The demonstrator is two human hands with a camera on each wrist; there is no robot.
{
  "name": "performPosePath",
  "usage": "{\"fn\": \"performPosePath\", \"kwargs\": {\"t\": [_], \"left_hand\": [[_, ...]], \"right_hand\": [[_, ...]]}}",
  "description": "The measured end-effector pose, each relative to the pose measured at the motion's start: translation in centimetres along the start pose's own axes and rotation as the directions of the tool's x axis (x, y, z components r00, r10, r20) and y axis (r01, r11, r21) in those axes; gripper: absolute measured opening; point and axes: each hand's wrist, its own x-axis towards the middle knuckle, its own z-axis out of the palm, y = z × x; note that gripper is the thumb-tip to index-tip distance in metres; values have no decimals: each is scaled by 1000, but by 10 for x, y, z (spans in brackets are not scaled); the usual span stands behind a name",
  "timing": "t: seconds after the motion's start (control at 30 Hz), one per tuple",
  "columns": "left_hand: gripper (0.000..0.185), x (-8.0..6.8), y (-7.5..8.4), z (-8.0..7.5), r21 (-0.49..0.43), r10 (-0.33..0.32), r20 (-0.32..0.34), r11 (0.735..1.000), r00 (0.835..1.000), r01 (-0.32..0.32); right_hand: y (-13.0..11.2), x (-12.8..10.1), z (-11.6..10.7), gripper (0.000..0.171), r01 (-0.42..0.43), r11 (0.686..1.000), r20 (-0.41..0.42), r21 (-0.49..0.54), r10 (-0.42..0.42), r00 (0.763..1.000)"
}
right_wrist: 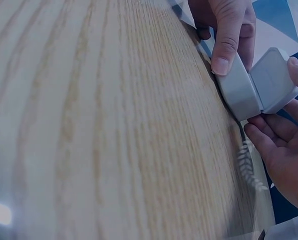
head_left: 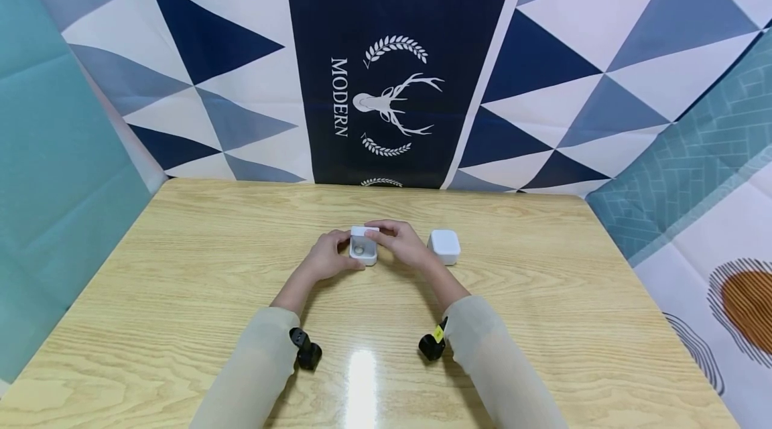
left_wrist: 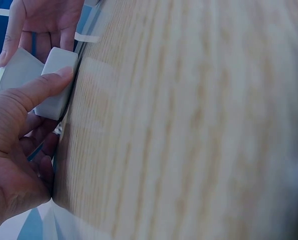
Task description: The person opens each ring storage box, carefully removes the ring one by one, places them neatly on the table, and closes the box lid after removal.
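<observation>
A small white ring box (head_left: pixel 363 260) stands on the table with its hinged lid (head_left: pixel 365 231) raised at the back. Inside it, a ring (head_left: pixel 358 250) shows as a small round shape. My left hand (head_left: pixel 326 256) grips the box's lower part from the left, the thumb (left_wrist: pixel 53 82) along its front side. From the right, my right hand (head_left: pixel 403 241) pinches the lid, with its thumb at the lid's edge and its other fingers behind. In the right wrist view, the lid (right_wrist: pixel 273 82) leans back from the base (right_wrist: pixel 239 95) at the hinge.
Another white box (head_left: pixel 444 245), closed and with rounded corners, stands just right of my right hand. The wood-grain table (head_left: pixel 199 281) reaches back to a patterned cloth (head_left: pixel 386 107). A teal cloth (head_left: pixel 66 147) hangs along the left side.
</observation>
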Motion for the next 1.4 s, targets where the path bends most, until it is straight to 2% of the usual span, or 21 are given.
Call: {"fn": "performPosePath", "kwargs": {"t": [0.6,0.97,1.4], "left_hand": [[68,-1,3,0,9,-9,-4,1000,1000,9],[69,-2,3,0,24,-12,-7,1000,1000,12],[69,-1,2,1,29,-5,-7,1000,1000,5]], "right_hand": [[-4,-1,1,37,-8,1000,-22,9,9,1000],[-5,-3,2,41,6,1000,-27,-4,-6,1000],[-9,-3,1,34,40,998,-49,-58,-42,998]]}}
